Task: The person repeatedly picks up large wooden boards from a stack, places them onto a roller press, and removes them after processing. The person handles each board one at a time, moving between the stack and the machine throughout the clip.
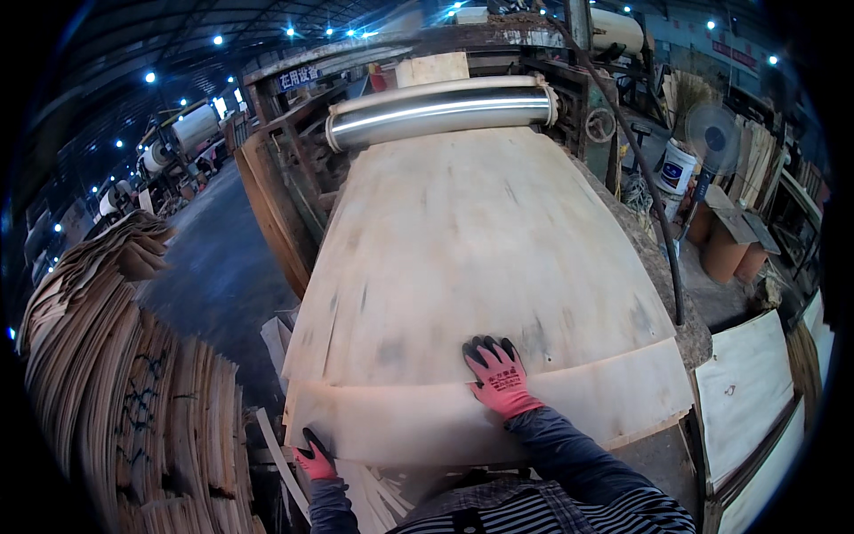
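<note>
Two pale wood-veneer sheets [463,258] cover a grey-brown surface [663,458] before one silver roller [445,113] in a lamplit hall [205,254]. One pink-and-black-gloved right hand [498,376] lies flat, grip spread, empty; one matching left hand [314,457] sits near-left, grip too hidden to tell.

Through the head camera I see the right grip [496,374], a hand in a pink glove [506,384] with black-coated fingers and dark printing across its back. The left grip [314,457] is gloved in the same two colours, pink with black on the fingers. The right sleeve [569,454] is dark blue-grey, its fabric creased; the left sleeve [332,507] looks much the same shade. Along my lower edge, I get narrow dark and pale stripes on a top [614,513], plus a dark checked cloth [520,497]. A small black patch [464,520] carries a pale spot, too small for me to identify.
</note>
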Demonstrator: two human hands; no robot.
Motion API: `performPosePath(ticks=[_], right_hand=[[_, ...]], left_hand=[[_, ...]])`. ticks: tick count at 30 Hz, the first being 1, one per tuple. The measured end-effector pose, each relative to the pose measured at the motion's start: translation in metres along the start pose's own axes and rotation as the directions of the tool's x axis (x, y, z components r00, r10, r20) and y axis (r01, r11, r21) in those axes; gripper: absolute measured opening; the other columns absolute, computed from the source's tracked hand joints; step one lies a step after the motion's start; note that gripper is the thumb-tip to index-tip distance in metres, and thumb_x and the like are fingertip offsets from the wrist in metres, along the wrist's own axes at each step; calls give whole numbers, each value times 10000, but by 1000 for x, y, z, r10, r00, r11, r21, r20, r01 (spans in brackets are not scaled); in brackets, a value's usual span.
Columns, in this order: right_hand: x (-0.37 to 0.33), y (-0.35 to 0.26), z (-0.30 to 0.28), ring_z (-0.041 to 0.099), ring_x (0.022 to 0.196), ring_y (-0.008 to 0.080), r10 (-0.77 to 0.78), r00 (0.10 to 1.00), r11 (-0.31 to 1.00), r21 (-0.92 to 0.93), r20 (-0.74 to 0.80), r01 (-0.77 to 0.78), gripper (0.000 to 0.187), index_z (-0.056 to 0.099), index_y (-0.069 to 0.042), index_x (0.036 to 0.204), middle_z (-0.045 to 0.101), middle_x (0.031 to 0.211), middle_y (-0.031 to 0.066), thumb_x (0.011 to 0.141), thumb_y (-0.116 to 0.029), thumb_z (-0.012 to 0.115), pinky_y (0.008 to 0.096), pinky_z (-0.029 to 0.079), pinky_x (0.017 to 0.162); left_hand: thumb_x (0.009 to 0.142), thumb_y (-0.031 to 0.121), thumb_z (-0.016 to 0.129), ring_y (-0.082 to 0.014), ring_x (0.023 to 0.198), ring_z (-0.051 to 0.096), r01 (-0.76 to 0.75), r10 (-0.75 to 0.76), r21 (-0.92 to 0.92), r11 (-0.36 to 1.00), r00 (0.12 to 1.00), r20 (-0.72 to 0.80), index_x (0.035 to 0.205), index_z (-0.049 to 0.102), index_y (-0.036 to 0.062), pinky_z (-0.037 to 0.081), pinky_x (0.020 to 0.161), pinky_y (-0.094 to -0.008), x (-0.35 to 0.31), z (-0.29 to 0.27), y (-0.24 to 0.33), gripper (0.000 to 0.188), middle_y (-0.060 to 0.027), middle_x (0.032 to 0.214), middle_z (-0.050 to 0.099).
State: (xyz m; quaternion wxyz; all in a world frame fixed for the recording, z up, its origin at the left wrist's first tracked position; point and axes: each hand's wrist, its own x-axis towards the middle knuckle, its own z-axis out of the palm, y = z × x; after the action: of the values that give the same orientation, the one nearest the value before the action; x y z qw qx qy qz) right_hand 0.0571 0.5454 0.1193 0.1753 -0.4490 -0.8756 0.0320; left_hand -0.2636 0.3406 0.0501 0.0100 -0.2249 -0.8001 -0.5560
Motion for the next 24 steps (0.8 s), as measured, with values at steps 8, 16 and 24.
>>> performPosePath(ticks=[8, 16, 24], right_hand=[[1, 2, 6, 397, 1133, 269, -34, 989, 999, -28, -144, 31, 521, 527, -188, 1142, 473, 1187, 69, 660, -343, 650, 454, 234, 1006], [1, 2, 7, 403, 1127, 268, -36, 988, 999, -29, -152, 32, 521, 528, -193, 1140, 479, 1179, 66, 657, -344, 652, 456, 241, 1002], [1, 1, 5, 398, 1127, 267, -39, 987, 999, -35, -157, 34, 522, 536, -192, 1132, 474, 1185, 65, 648, -349, 657, 457, 243, 999]], left_hand=[[844, 155, 531, -337, 1089, 456, -29, 29, 4, 1000, 999, -23, 1216, 381, -79, 347, 932, -385, 3, 4, -2, 464, -243, 1186, 465], [836, 166, 545, -348, 1091, 451, -71, 70, -7, 997, 997, -41, 1216, 386, -72, 349, 932, -386, 6, 4, -19, 476, -244, 1184, 465], [830, 173, 563, -340, 1134, 412, -44, 52, 73, 996, 993, -110, 1248, 347, -62, 324, 966, -388, 10, 10, -56, 526, -237, 1234, 418]])
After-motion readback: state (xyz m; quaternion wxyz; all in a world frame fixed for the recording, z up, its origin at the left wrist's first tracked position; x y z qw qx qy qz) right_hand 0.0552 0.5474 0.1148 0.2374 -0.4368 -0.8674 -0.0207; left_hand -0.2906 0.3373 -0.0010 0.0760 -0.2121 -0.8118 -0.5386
